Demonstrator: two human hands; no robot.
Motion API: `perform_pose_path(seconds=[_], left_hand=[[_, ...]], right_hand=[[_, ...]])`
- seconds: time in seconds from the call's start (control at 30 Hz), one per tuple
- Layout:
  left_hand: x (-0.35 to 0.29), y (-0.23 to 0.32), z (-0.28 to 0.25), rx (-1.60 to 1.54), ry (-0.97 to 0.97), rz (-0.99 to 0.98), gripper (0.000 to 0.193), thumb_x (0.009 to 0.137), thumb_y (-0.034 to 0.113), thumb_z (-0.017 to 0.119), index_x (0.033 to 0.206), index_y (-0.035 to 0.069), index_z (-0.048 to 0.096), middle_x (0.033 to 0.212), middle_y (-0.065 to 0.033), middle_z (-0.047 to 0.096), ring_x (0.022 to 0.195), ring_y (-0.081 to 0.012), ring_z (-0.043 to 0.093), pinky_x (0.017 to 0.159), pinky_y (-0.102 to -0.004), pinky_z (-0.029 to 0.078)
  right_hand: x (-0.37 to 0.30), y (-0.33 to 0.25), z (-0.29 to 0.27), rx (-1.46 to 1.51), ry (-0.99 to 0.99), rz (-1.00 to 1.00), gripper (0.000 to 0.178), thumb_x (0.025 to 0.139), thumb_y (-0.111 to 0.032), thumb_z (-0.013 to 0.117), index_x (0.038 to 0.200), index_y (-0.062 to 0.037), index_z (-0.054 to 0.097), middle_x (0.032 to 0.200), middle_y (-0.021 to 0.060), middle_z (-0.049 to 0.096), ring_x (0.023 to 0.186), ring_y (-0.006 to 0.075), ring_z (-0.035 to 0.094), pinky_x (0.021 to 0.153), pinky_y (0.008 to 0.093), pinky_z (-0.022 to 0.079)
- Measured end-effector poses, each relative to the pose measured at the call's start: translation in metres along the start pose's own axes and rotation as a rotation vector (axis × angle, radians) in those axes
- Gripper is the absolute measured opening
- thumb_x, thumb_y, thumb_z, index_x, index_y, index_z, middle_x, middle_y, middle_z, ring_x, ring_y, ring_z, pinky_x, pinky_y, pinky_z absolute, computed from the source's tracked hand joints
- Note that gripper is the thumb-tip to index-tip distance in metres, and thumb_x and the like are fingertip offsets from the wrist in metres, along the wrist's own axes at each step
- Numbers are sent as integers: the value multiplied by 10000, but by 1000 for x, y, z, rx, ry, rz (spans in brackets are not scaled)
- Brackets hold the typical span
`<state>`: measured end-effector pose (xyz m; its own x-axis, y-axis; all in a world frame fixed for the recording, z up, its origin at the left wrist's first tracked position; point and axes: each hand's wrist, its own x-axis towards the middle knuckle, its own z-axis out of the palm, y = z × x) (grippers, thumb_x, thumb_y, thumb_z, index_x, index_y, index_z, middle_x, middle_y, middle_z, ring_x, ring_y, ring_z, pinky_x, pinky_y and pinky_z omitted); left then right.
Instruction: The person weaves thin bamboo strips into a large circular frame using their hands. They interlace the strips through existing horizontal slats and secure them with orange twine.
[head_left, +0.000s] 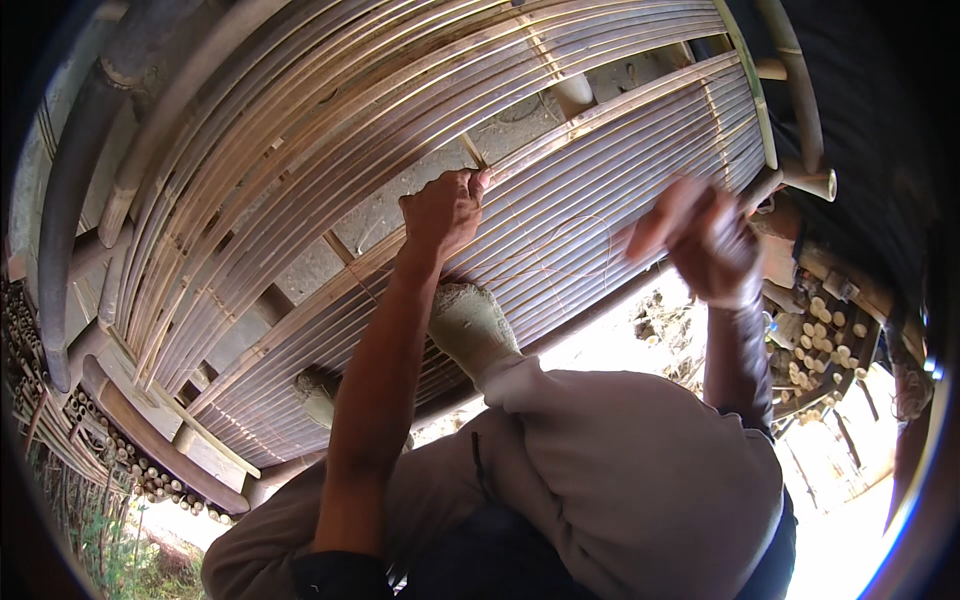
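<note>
My left hand is closed, its fingertips pinched at the edge of a long split-bamboo strip. What it pinches is hidden. From near those fingers a thin cord trails in loose loops across the bamboo slats. To the right, my right hand is raised over the near edge of the slats. Motion smears its fingers, so I cannot tell what they hold. My covered foot rests on the slatted surface below my left hand.
Curved bamboo poles frame the left end of the slatted piece. At the right end, a bamboo rail crosses the slat ends. Cut bamboo pieces are stacked at the right, and a bundle of poles lies at lower left.
</note>
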<state>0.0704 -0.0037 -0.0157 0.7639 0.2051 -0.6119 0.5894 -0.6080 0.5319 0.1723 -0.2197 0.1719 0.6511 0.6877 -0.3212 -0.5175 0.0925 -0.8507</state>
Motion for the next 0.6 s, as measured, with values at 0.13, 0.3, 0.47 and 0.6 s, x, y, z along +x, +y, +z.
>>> perform_pose_path(seconds=[0.13, 0.3, 0.47, 0.6], left_hand=[[-5, 1, -2, -25, 36, -20, 534, 1039, 525, 355, 1114, 122, 698, 985, -171, 733, 964, -361, 697, 955, -557, 416], [-3, 5, 1, -41, 34, -26, 540, 1034, 534, 355, 1117, 130, 703, 1003, -168, 732, 982, -367, 692, 965, -550, 406], [-6, -1, 4, -40, 61, -15, 517, 1021, 573, 374, 1131, 199, 714, 1091, -139, 709, 1023, -356, 680, 966, -554, 406], [-12, 6, -2, -8, 3, -56, 526, 1016, 587, 386, 1140, 200, 718, 1084, -130, 716, 1039, -353, 677, 983, -554, 405]], right_hand=[[57, 3, -24, -965, 263, -454, 389, 1054, -247, 453, 1326, 6, 569, 1052, 160, 732, 1000, 319, 711, 817, 401, 576], [-17, 55, -59, -1847, -416, 50, 162, 940, -216, 601, 912, -59, 624, 678, 129, 615, 659, 321, 648, 575, 450, 500], [-37, 80, -12, -1015, -245, -3, 284, 1021, -264, 537, 864, -36, 597, 704, 129, 633, 626, 298, 650, 602, 403, 525], [-42, 79, -85, -1196, -117, 351, 324, 1003, -338, 603, 942, -24, 656, 757, 48, 663, 784, 135, 657, 713, 339, 540]])
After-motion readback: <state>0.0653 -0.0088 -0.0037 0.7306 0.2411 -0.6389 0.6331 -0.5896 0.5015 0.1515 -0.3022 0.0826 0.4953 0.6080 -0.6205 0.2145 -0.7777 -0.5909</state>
